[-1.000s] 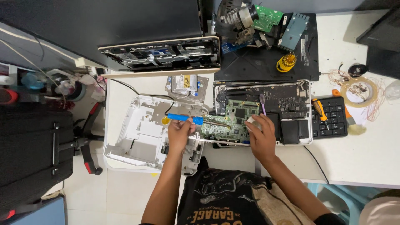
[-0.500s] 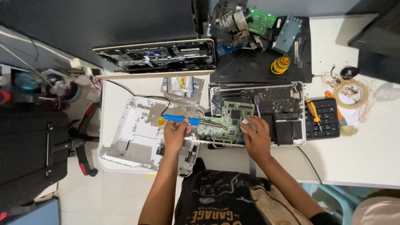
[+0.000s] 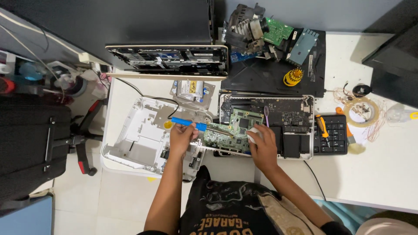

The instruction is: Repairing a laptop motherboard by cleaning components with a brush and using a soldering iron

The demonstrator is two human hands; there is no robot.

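I am looking straight down at a white workbench (image 3: 383, 174) crowded with opened electronics. My left hand (image 3: 182, 140) is closed around a blue-handled screwdriver (image 3: 193, 125). The handle lies across my fingers and points left, while its thin shaft runs right and slightly down onto a green circuit board (image 3: 226, 132). The tip is too small to place exactly.

My right hand (image 3: 261, 148) rests on the right edge of that same board, its fingers curled around a small white object (image 3: 252, 135) that I cannot identify. So the board lies between my two hands, just above both wrists, with the screwdriver reaching in from the left and my right hand steadying it from the right.

The board sits over the left part of an opened silver laptop base (image 3: 296, 126), whose dark internals show. A lilac plastic pry tool (image 3: 266, 115) lies on those internals just above my right hand. To the left of my left hand lies a white plastic casing (image 3: 139, 139), turned inside up. Above it sits a bare metal hard drive (image 3: 191, 90), and further up another opened laptop (image 3: 167, 58). At the right, a black numeric keypad (image 3: 333, 139) holds an orange-handled tool (image 3: 322, 126). A roll of clear tape (image 3: 360, 111) lies beyond it. A yellow bit holder (image 3: 293, 77) stands on a black mat (image 3: 261, 80) at the top.
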